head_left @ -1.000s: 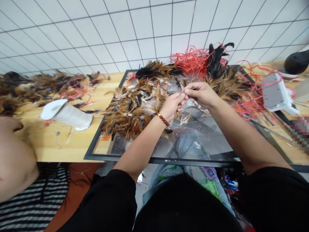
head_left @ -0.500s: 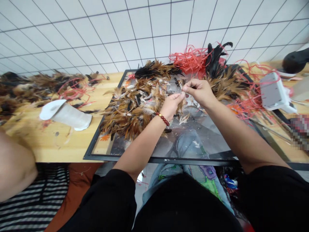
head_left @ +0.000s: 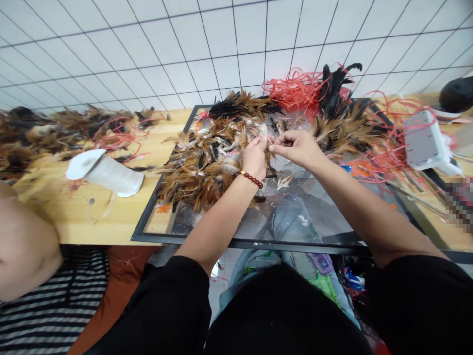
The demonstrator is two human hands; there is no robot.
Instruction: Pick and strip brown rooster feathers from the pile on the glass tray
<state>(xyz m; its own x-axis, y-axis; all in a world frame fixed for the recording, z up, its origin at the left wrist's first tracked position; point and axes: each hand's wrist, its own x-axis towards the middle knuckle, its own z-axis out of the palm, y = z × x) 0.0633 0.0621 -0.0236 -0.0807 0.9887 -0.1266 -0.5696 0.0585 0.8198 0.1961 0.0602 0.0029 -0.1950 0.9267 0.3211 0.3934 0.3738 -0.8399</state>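
Note:
My left hand (head_left: 254, 159), with a dark red bead bracelet at its wrist, is closed in a pinch at the right edge of a heap of brown feathers (head_left: 201, 182). A pale, fluffy feather (head_left: 263, 131) sticks up at its fingertips. Just to the right, my right hand (head_left: 297, 147) has thumb and forefinger pressed together, almost touching the left fingers. Whatever lies in that right pinch is too small to make out. Below the hands, a loose pale feather (head_left: 284, 182) rests on the glass panel (head_left: 236, 229) with its black frame.
Behind are tangled red plastic strips (head_left: 295, 91) and a black-and-brown feather bunch (head_left: 343, 123). A white ribbon spool (head_left: 107, 172) lies on the wooden table (head_left: 162, 133) at left, near more feathers (head_left: 48, 130) and another person's arm (head_left: 27, 246). A white device (head_left: 424, 140) stands right.
Both hands have moved left and slightly down, closer to the feather heap. A pale feather now shows at the left fingertips. The camera view has shifted slightly.

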